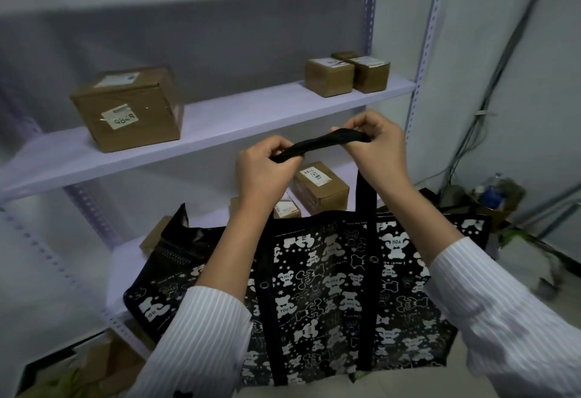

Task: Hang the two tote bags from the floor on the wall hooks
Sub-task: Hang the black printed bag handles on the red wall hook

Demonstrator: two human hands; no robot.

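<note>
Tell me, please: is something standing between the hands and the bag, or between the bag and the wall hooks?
Nothing separates them: the left hand and right hand both grip the tote bag by its handle. No wall hooks are in view, so that path cannot be judged.

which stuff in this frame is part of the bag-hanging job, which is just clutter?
Job:
- tote bag, black with white bear print
- its strap, pinched by left hand and right hand

Clutter:
- shelf rack
- large box and small boxes on it
- box on the lower shelf
- cables on the wall
- bottle in the corner

No hooks or second bag in view.
</note>
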